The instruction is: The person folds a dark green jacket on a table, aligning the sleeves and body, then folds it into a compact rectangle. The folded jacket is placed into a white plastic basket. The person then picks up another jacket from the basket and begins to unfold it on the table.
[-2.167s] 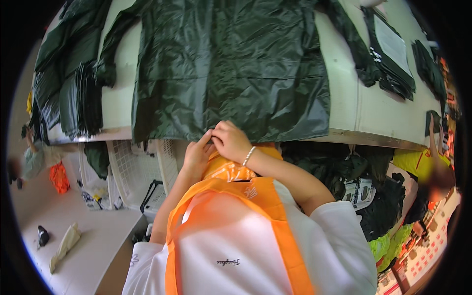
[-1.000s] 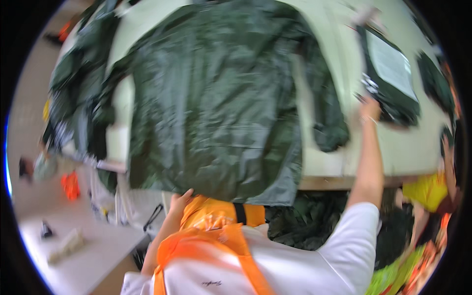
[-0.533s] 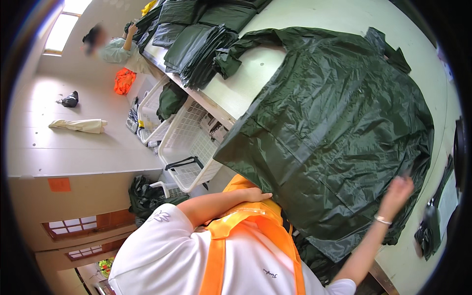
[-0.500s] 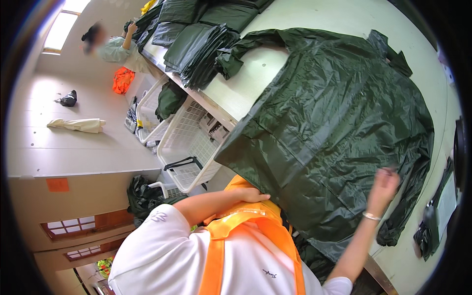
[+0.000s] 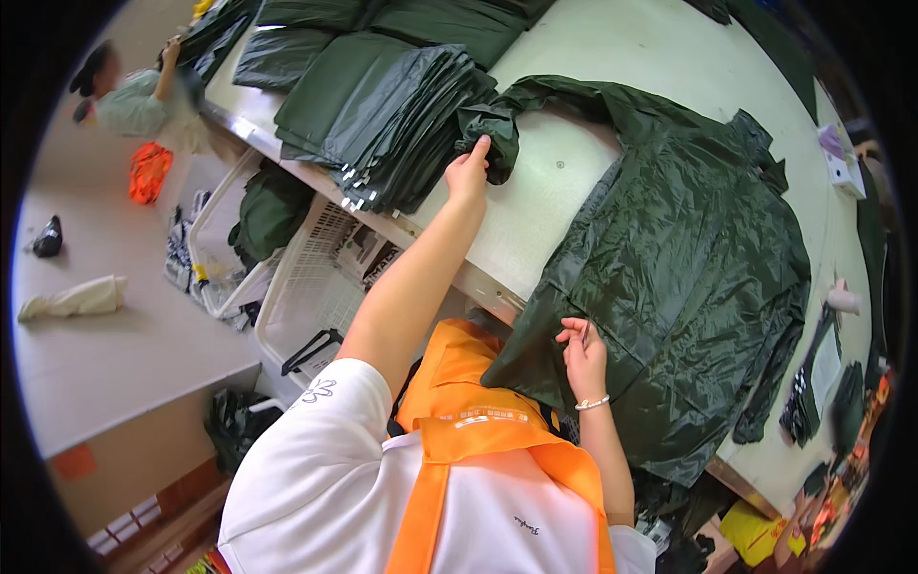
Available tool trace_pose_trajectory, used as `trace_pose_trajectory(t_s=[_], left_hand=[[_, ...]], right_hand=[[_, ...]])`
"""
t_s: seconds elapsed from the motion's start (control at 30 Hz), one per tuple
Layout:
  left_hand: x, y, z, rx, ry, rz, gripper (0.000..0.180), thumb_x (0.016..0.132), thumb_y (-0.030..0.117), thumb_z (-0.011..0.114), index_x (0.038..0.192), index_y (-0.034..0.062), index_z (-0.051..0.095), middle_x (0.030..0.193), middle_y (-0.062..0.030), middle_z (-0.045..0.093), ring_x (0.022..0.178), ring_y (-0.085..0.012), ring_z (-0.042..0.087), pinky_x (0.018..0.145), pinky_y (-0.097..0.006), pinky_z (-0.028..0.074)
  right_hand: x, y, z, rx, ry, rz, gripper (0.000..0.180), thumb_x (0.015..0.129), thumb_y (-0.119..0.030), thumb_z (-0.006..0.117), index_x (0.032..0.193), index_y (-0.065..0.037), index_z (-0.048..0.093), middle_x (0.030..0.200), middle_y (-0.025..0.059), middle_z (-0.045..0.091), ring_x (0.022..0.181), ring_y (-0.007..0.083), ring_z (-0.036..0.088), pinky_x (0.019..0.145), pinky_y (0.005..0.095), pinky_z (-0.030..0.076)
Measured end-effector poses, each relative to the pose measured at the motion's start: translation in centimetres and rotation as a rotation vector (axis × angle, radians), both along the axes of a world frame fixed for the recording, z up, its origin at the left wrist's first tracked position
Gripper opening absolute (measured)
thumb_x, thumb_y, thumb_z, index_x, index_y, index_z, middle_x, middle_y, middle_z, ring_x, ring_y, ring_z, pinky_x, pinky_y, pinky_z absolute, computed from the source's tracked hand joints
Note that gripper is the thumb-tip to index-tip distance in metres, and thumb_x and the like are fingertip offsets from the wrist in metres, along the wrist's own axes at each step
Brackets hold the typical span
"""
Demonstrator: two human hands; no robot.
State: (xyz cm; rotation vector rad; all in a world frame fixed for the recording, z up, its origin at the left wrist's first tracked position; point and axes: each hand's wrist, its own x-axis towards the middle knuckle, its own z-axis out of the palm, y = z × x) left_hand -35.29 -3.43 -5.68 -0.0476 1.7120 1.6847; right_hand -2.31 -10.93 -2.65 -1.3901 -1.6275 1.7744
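Jacket of shiny dark green fabric point(image 5: 703, 263) lies spread and wrinkled on a pale tabletop point(image 5: 559, 191), collar toward the far side, lower part reaching over the near edge. Its left-hand sleeve point(image 5: 564, 91) arches across the table to a gathered cuff point(image 5: 490, 122), which the person's left hand point(image 5: 469, 174) grips, thumb on top. The right hand point(image 5: 581, 359), with a white beaded bracelet point(image 5: 593, 403) at the wrist, is over the jacket's lower corner, fingers half curled around a slim dark item point(image 5: 585, 334) too small to identify; whether it touches the fabric cannot be told.

Just beside the cuff, a stack of folded dark green garments point(image 5: 378, 105) reaches the table edge. Below stands a white plastic lattice basket point(image 5: 320, 234). Farther left, past a bright orange cloth bundle point(image 5: 150, 172), a co-worker in a pale green top point(image 5: 134, 107) stands near more dark garments point(image 5: 218, 38). A yellow garment point(image 5: 751, 534) shows at lower right.
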Motion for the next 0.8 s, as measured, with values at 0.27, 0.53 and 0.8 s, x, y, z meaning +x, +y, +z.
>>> trace_pose_trajectory(t_s=[0.27,0.53,0.8], left_hand=[[8.7,-4.3,3.0,0.218,1.142,-0.366,0.020,0.059,0.004,0.067,0.071,0.0074,0.052,0.074,-0.0077,0.050,0.080,-0.0296,0.048,0.071,-0.038,0.039],[11.9,-12.6,5.2,0.259,1.033,-0.843,0.021,0.065,0.009,0.075,0.078,0.0056,0.058,0.079,-0.0087,0.059,0.075,-0.0262,0.056,0.064,-0.035,0.043],[9.4,-4.6,13.2,0.598,1.064,-0.976,0.015,0.076,0.006,0.067,0.090,0.0008,0.065,0.087,-0.0082,0.061,0.085,-0.0235,0.056,0.073,-0.032,0.044]], right_hand=[[-6.4,7.4,8.7,0.520,0.099,-0.265,0.027,0.088,-0.004,0.055,0.114,0.002,0.059,0.097,0.0047,0.064,0.064,0.0049,0.048,0.062,0.0207,0.042],[-5.3,8.1,9.5,0.205,-0.003,-0.022,0.013,0.086,-0.012,0.065,0.088,0.000,0.063,0.066,-0.0099,0.049,0.059,0.0000,0.034,0.051,0.0183,0.030],[-3.2,8.9,14.0,0.095,0.147,0.202,0.013,0.086,-0.014,0.066,0.091,-0.003,0.063,0.067,-0.0103,0.047,0.057,0.0001,0.036,0.050,0.0184,0.029]])
